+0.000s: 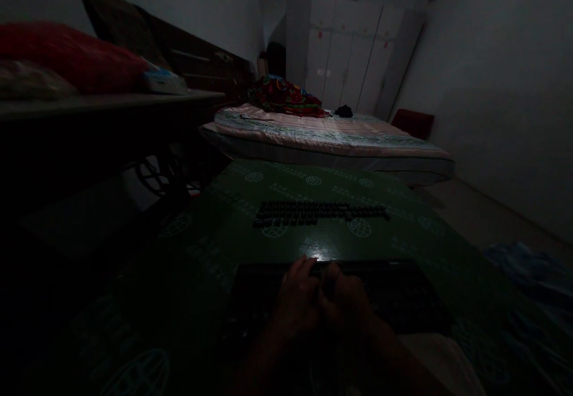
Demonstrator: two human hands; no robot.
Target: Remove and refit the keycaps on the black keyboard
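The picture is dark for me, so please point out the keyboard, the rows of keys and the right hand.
Keyboard [405, 294]: head view, its right part.
Rows of keys [308, 209]: head view, near the middle.
Right hand [349, 300]: head view, back of the hand.

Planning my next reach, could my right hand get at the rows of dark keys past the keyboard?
Probably yes: from the keyboard, your right hand looks to have a free way forward across the green tabletop to the rows of dark keys. It's too dark to tell whether it holds something.
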